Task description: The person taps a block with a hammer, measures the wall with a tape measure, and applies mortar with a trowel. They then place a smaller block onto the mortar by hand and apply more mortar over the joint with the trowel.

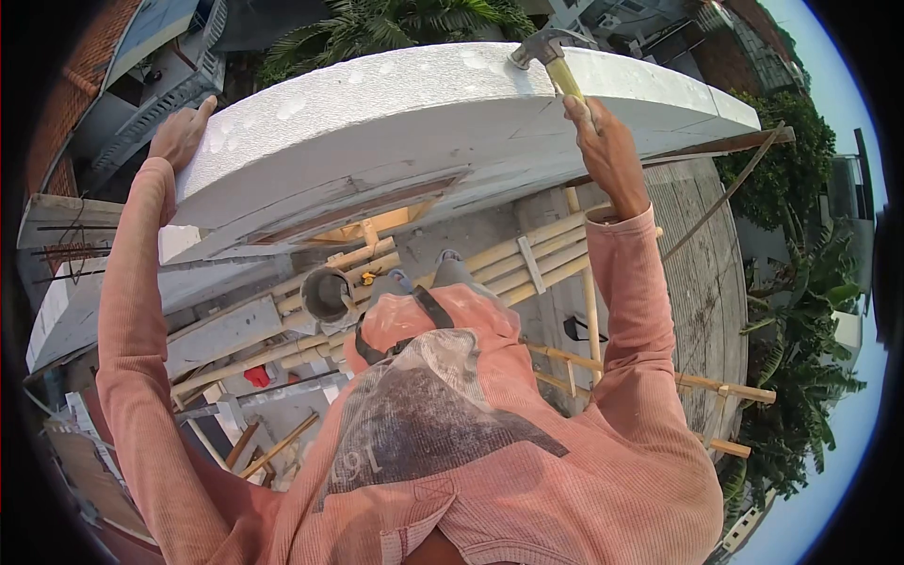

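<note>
My right hand [607, 146] is closed around the yellow handle of a claw hammer [554, 58]. The hammer's steel head rests at the top of a white block wall [377, 89], toward the right. Several pale dents and smears mark the wall's top surface. At the wall's left end, my left hand [181, 137] lies against the block edge, fingers stretched along it and thumb side upward. No tool shows in it.
Below me, bamboo poles and planks [556, 254] form a scaffold under my feet. A bucket [327, 294] of grey mix stands on it. A wooden-framed opening [377, 221] pierces the wall. To the right lies a grey corrugated roof [702, 273]; rebar [75, 250] sticks out at left.
</note>
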